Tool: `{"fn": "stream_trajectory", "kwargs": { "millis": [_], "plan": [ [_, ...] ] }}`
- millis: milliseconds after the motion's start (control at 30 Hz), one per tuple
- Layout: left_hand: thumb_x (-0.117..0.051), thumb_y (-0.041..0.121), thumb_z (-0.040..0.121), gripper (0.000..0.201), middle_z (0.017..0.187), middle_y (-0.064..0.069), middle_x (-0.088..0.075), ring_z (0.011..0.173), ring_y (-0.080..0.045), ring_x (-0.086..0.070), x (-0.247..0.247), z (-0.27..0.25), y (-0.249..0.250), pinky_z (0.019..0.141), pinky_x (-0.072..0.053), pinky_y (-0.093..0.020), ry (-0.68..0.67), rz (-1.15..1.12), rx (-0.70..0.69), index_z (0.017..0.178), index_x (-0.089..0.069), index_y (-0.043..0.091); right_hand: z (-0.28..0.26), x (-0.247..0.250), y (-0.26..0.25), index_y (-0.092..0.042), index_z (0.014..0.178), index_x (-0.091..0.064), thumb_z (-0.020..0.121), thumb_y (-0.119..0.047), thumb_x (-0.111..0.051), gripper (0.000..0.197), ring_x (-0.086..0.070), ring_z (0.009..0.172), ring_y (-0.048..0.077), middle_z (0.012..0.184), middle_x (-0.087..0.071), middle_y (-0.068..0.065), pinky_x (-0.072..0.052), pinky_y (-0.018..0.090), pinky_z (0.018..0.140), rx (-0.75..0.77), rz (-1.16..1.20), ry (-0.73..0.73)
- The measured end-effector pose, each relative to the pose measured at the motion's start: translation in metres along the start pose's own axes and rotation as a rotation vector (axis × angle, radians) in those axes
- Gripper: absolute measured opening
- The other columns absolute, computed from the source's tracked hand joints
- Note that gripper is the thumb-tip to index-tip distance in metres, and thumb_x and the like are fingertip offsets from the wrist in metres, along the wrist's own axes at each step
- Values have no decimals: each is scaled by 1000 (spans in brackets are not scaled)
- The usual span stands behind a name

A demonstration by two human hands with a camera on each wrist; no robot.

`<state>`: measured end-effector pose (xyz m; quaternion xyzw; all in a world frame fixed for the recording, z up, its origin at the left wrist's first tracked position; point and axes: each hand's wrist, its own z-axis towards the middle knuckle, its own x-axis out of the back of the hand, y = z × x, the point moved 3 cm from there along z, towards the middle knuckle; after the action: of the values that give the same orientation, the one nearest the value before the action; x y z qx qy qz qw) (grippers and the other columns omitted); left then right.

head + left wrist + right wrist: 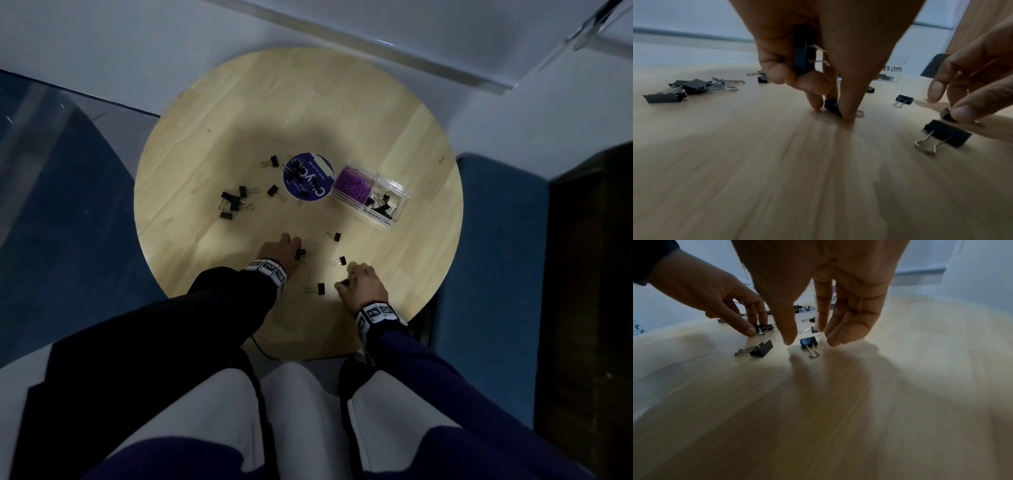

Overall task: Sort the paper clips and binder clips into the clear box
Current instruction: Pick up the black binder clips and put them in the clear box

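The clear box stands right of the table's middle, with purple paper clips in its left compartment and black binder clips in its right. My left hand pinches a black binder clip on the wood between thumb and forefinger. Its curled outer fingers grip a second binder clip against the palm. My right hand hangs with straight fingers on either side of another binder clip, which lies flat on the table. More binder clips lie loose between the hands.
A round purple lid with several clips on it lies left of the box. A cluster of binder clips sits at the table's left. Single clips lie nearer me. Blue seats flank the round wooden table.
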<state>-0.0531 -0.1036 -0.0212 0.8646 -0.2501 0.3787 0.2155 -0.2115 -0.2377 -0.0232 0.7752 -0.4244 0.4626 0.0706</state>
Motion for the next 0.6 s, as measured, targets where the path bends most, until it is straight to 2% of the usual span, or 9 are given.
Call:
{"fn": "stream_trajectory", "kwargs": {
  "millis": [133,233,333,400,467,533,567,600],
  "plan": [
    [-55,29,91,34,123,-13,-48,95,-38,-60,-3,-6,-7,77,-48,-40,16,-115,49,119,-49,11,3,-3,-5,-18,113,-55,88,-24,-52,25,-55,106,27,116,-50,7,-49,34,79,17,-65,36],
    [-60,35,85,34,105,-10,-55,93,-32,-57,-5,-15,-21,74,-44,-34,67,-273,121,109,-52,12,3,-1,-10,-13,109,-60,85,-18,-49,27,-56,101,29,111,-54,10,-48,33,80,5,-31,70],
    [-57,36,86,29,93,-5,-55,84,-27,-54,-4,-23,-38,70,-40,-30,129,-452,206,105,-54,13,4,-2,-7,-11,91,-63,81,-17,-52,16,-60,89,29,96,-63,9,-49,30,75,-5,94,96],
    [-40,41,90,35,99,-9,-58,91,-30,-57,-4,-24,-46,77,-43,-32,158,-536,195,106,-57,15,1,5,-4,-15,79,-66,81,-15,-53,13,-62,79,24,84,-65,3,-48,23,68,-52,302,156],
    [-25,40,89,49,106,-18,-58,99,-36,-57,-4,-26,-48,84,-42,-35,187,-565,143,106,-60,10,-1,14,1,-15,73,-67,85,-10,-50,22,-57,66,14,71,-61,-4,-40,16,60,-177,530,174],
    [-27,34,100,46,117,-23,-54,111,-40,-53,-5,-25,-46,91,-40,-37,168,-575,151,115,-57,3,-1,17,5,-10,69,-67,82,-6,-48,24,-51,55,16,62,-58,-1,-38,21,47,-378,867,98],
    [-31,31,103,42,120,-23,-53,113,-40,-52,-6,-25,-44,92,-39,-37,147,-566,164,119,-55,1,0,18,5,-8,67,-65,80,-7,-47,22,-49,52,21,61,-57,4,-35,23,43,-454,1044,62],
    [-34,31,103,39,119,-22,-54,110,-38,-53,-6,-24,-41,88,-39,-36,133,-543,174,118,-54,0,1,20,5,-8,66,-61,81,-10,-47,20,-47,52,22,63,-54,8,-35,25,45,-495,1102,42]
  ]
}}
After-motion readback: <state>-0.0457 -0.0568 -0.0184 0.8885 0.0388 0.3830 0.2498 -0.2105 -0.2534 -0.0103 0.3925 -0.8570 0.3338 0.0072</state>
